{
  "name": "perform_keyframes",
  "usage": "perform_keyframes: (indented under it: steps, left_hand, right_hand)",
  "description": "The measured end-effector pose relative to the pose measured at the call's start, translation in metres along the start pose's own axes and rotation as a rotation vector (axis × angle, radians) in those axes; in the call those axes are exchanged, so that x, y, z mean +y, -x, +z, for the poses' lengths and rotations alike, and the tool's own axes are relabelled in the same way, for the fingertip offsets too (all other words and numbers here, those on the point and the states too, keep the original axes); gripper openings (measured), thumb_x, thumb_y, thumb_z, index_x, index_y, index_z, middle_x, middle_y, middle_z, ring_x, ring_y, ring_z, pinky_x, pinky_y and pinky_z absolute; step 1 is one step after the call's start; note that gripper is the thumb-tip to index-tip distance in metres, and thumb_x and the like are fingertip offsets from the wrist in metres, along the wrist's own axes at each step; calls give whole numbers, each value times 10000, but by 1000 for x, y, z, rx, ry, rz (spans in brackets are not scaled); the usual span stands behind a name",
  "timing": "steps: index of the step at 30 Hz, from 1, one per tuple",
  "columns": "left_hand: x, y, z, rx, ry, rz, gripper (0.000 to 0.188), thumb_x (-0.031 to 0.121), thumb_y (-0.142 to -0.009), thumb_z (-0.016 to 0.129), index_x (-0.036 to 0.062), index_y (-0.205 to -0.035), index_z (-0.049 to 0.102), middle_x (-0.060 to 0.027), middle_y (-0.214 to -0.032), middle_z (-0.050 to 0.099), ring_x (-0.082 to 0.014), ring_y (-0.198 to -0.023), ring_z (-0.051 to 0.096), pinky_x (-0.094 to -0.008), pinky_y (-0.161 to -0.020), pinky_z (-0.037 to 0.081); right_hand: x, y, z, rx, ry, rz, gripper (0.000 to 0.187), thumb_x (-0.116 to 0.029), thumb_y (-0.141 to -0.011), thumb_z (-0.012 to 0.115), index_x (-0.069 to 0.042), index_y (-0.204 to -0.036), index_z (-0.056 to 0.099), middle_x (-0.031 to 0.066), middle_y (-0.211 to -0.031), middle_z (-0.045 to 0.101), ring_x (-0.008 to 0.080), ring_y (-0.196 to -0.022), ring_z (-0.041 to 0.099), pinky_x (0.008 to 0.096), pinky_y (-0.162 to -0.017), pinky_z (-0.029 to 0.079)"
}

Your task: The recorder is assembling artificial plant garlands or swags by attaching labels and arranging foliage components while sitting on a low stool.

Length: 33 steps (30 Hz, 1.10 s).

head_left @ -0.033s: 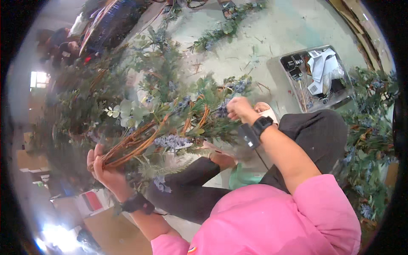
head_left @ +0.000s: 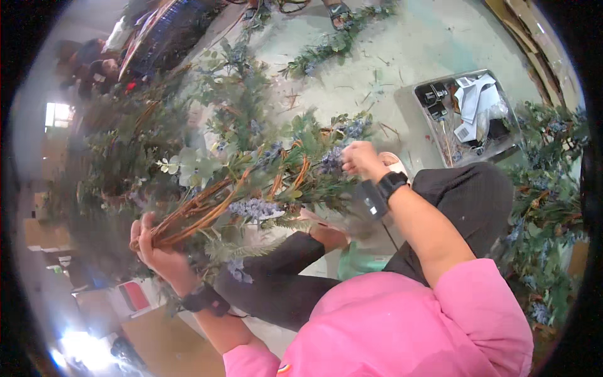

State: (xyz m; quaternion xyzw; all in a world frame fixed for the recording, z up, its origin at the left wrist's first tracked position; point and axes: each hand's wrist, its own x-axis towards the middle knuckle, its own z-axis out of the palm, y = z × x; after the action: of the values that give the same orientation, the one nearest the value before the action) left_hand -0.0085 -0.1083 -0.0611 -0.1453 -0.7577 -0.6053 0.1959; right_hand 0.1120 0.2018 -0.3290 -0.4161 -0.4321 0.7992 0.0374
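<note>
Two hands are on a leafy wreath (head_left: 294,179) across the middle of the frame. The left hand (head_left: 164,261), lower left, curls its fingers around brown twigs (head_left: 191,207); the right hand (head_left: 363,158), centre, is bunched beside purple flowers (head_left: 331,161), and I cannot tell whether it pinches anything. It has shifted slightly rightward while the wreath barely moved, so the left seems to be steadying it. Farther off, upper right, sits a tray (head_left: 487,157); a garland (head_left: 333,47) lies top centre.
</note>
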Motion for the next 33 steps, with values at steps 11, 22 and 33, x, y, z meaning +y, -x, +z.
perform_keyframes:
  steps: [11, 22, 33]
  left_hand:
    - [20, 6, -3, -75, 316, -71, 276, 105, -754, 540, 67, -1024, 498, -80, -860, 549, -194, -868, 549, -299, -694, 452]
    - [10, -3, -2, -377, 406, 26, 289, 71, -668, 491, 28, -954, 489, -43, -660, 428, -290, -953, 529, -482, -998, 321]
    - [5, -6, 2, -419, 378, 57, 270, 106, -662, 482, 54, -927, 488, -37, -623, 420, -280, -914, 528, -520, -987, 315]
  right_hand:
    - [-59, 56, -12, 32, 41, -165, 52, -95, -783, 532, -44, -774, 529, 41, -653, 536, 124, -484, 531, 262, -417, 439]
    - [-49, 59, 50, -374, 1177, -1086, 296, -127, -669, 613, -60, -956, 588, 125, -980, 559, 316, -989, 502, 399, -813, 431]
    - [-110, 106, 94, -667, 1367, -1184, 78, -45, -634, 542, 5, -674, 586, 142, -720, 572, 341, -748, 575, 408, -636, 469]
